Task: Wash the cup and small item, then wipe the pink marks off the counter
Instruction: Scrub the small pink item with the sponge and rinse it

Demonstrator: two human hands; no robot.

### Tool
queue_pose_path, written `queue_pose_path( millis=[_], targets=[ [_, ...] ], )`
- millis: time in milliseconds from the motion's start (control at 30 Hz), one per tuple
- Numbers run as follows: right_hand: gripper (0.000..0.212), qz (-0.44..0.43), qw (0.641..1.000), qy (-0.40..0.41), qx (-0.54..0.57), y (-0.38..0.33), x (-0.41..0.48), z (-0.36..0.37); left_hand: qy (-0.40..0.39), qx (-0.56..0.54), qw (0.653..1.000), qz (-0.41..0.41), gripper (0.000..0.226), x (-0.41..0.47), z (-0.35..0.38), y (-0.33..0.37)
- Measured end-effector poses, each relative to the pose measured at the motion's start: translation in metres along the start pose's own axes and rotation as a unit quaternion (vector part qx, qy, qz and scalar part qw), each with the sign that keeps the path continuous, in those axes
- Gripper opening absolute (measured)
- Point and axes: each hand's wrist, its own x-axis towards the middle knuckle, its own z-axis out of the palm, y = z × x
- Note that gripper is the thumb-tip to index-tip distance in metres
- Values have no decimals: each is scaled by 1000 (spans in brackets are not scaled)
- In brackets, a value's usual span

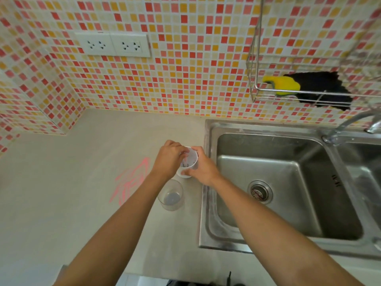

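Observation:
A white slotted cup (190,159) stands on the beige counter (72,203), just left of the sink. My right hand (201,166) wraps around its right side and base. My left hand (170,158) has its fingertips at the cup's rim, reaching inside. What the fingers touch in there is hidden. A clear plastic cup (171,195) stands upright just in front, beside my left forearm. Pink scribbled marks (132,180) lie on the counter to the left of both cups.
A steel sink (268,182) with a drain strainer (259,191) fills the right side, and its faucet (350,124) is at the far right. A wire rack (309,87) on the tiled wall holds a yellow sponge (282,84) and a black cloth (321,89). Wall sockets (113,45) sit above the counter.

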Motion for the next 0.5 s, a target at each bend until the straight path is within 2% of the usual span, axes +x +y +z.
queue_pose_path(
  millis=[267, 367, 433, 500],
  targets=[
    [88, 3, 1000, 12, -26, -3, -5, 0, 18, 13, 1000, 11, 14, -5, 3, 6],
    [87, 14, 999, 28, -26, -4, -7, -2, 59, 10, 998, -4, 14, 3, -3, 6],
    [94, 17, 999, 18, -30, -7, -8, -4, 75, -9, 997, -17, 15, 15, -17, 8],
    [111, 16, 999, -17, -43, -8, -11, -8, 73, -22, 997, -10, 15, 22, -30, 10]
  ],
)
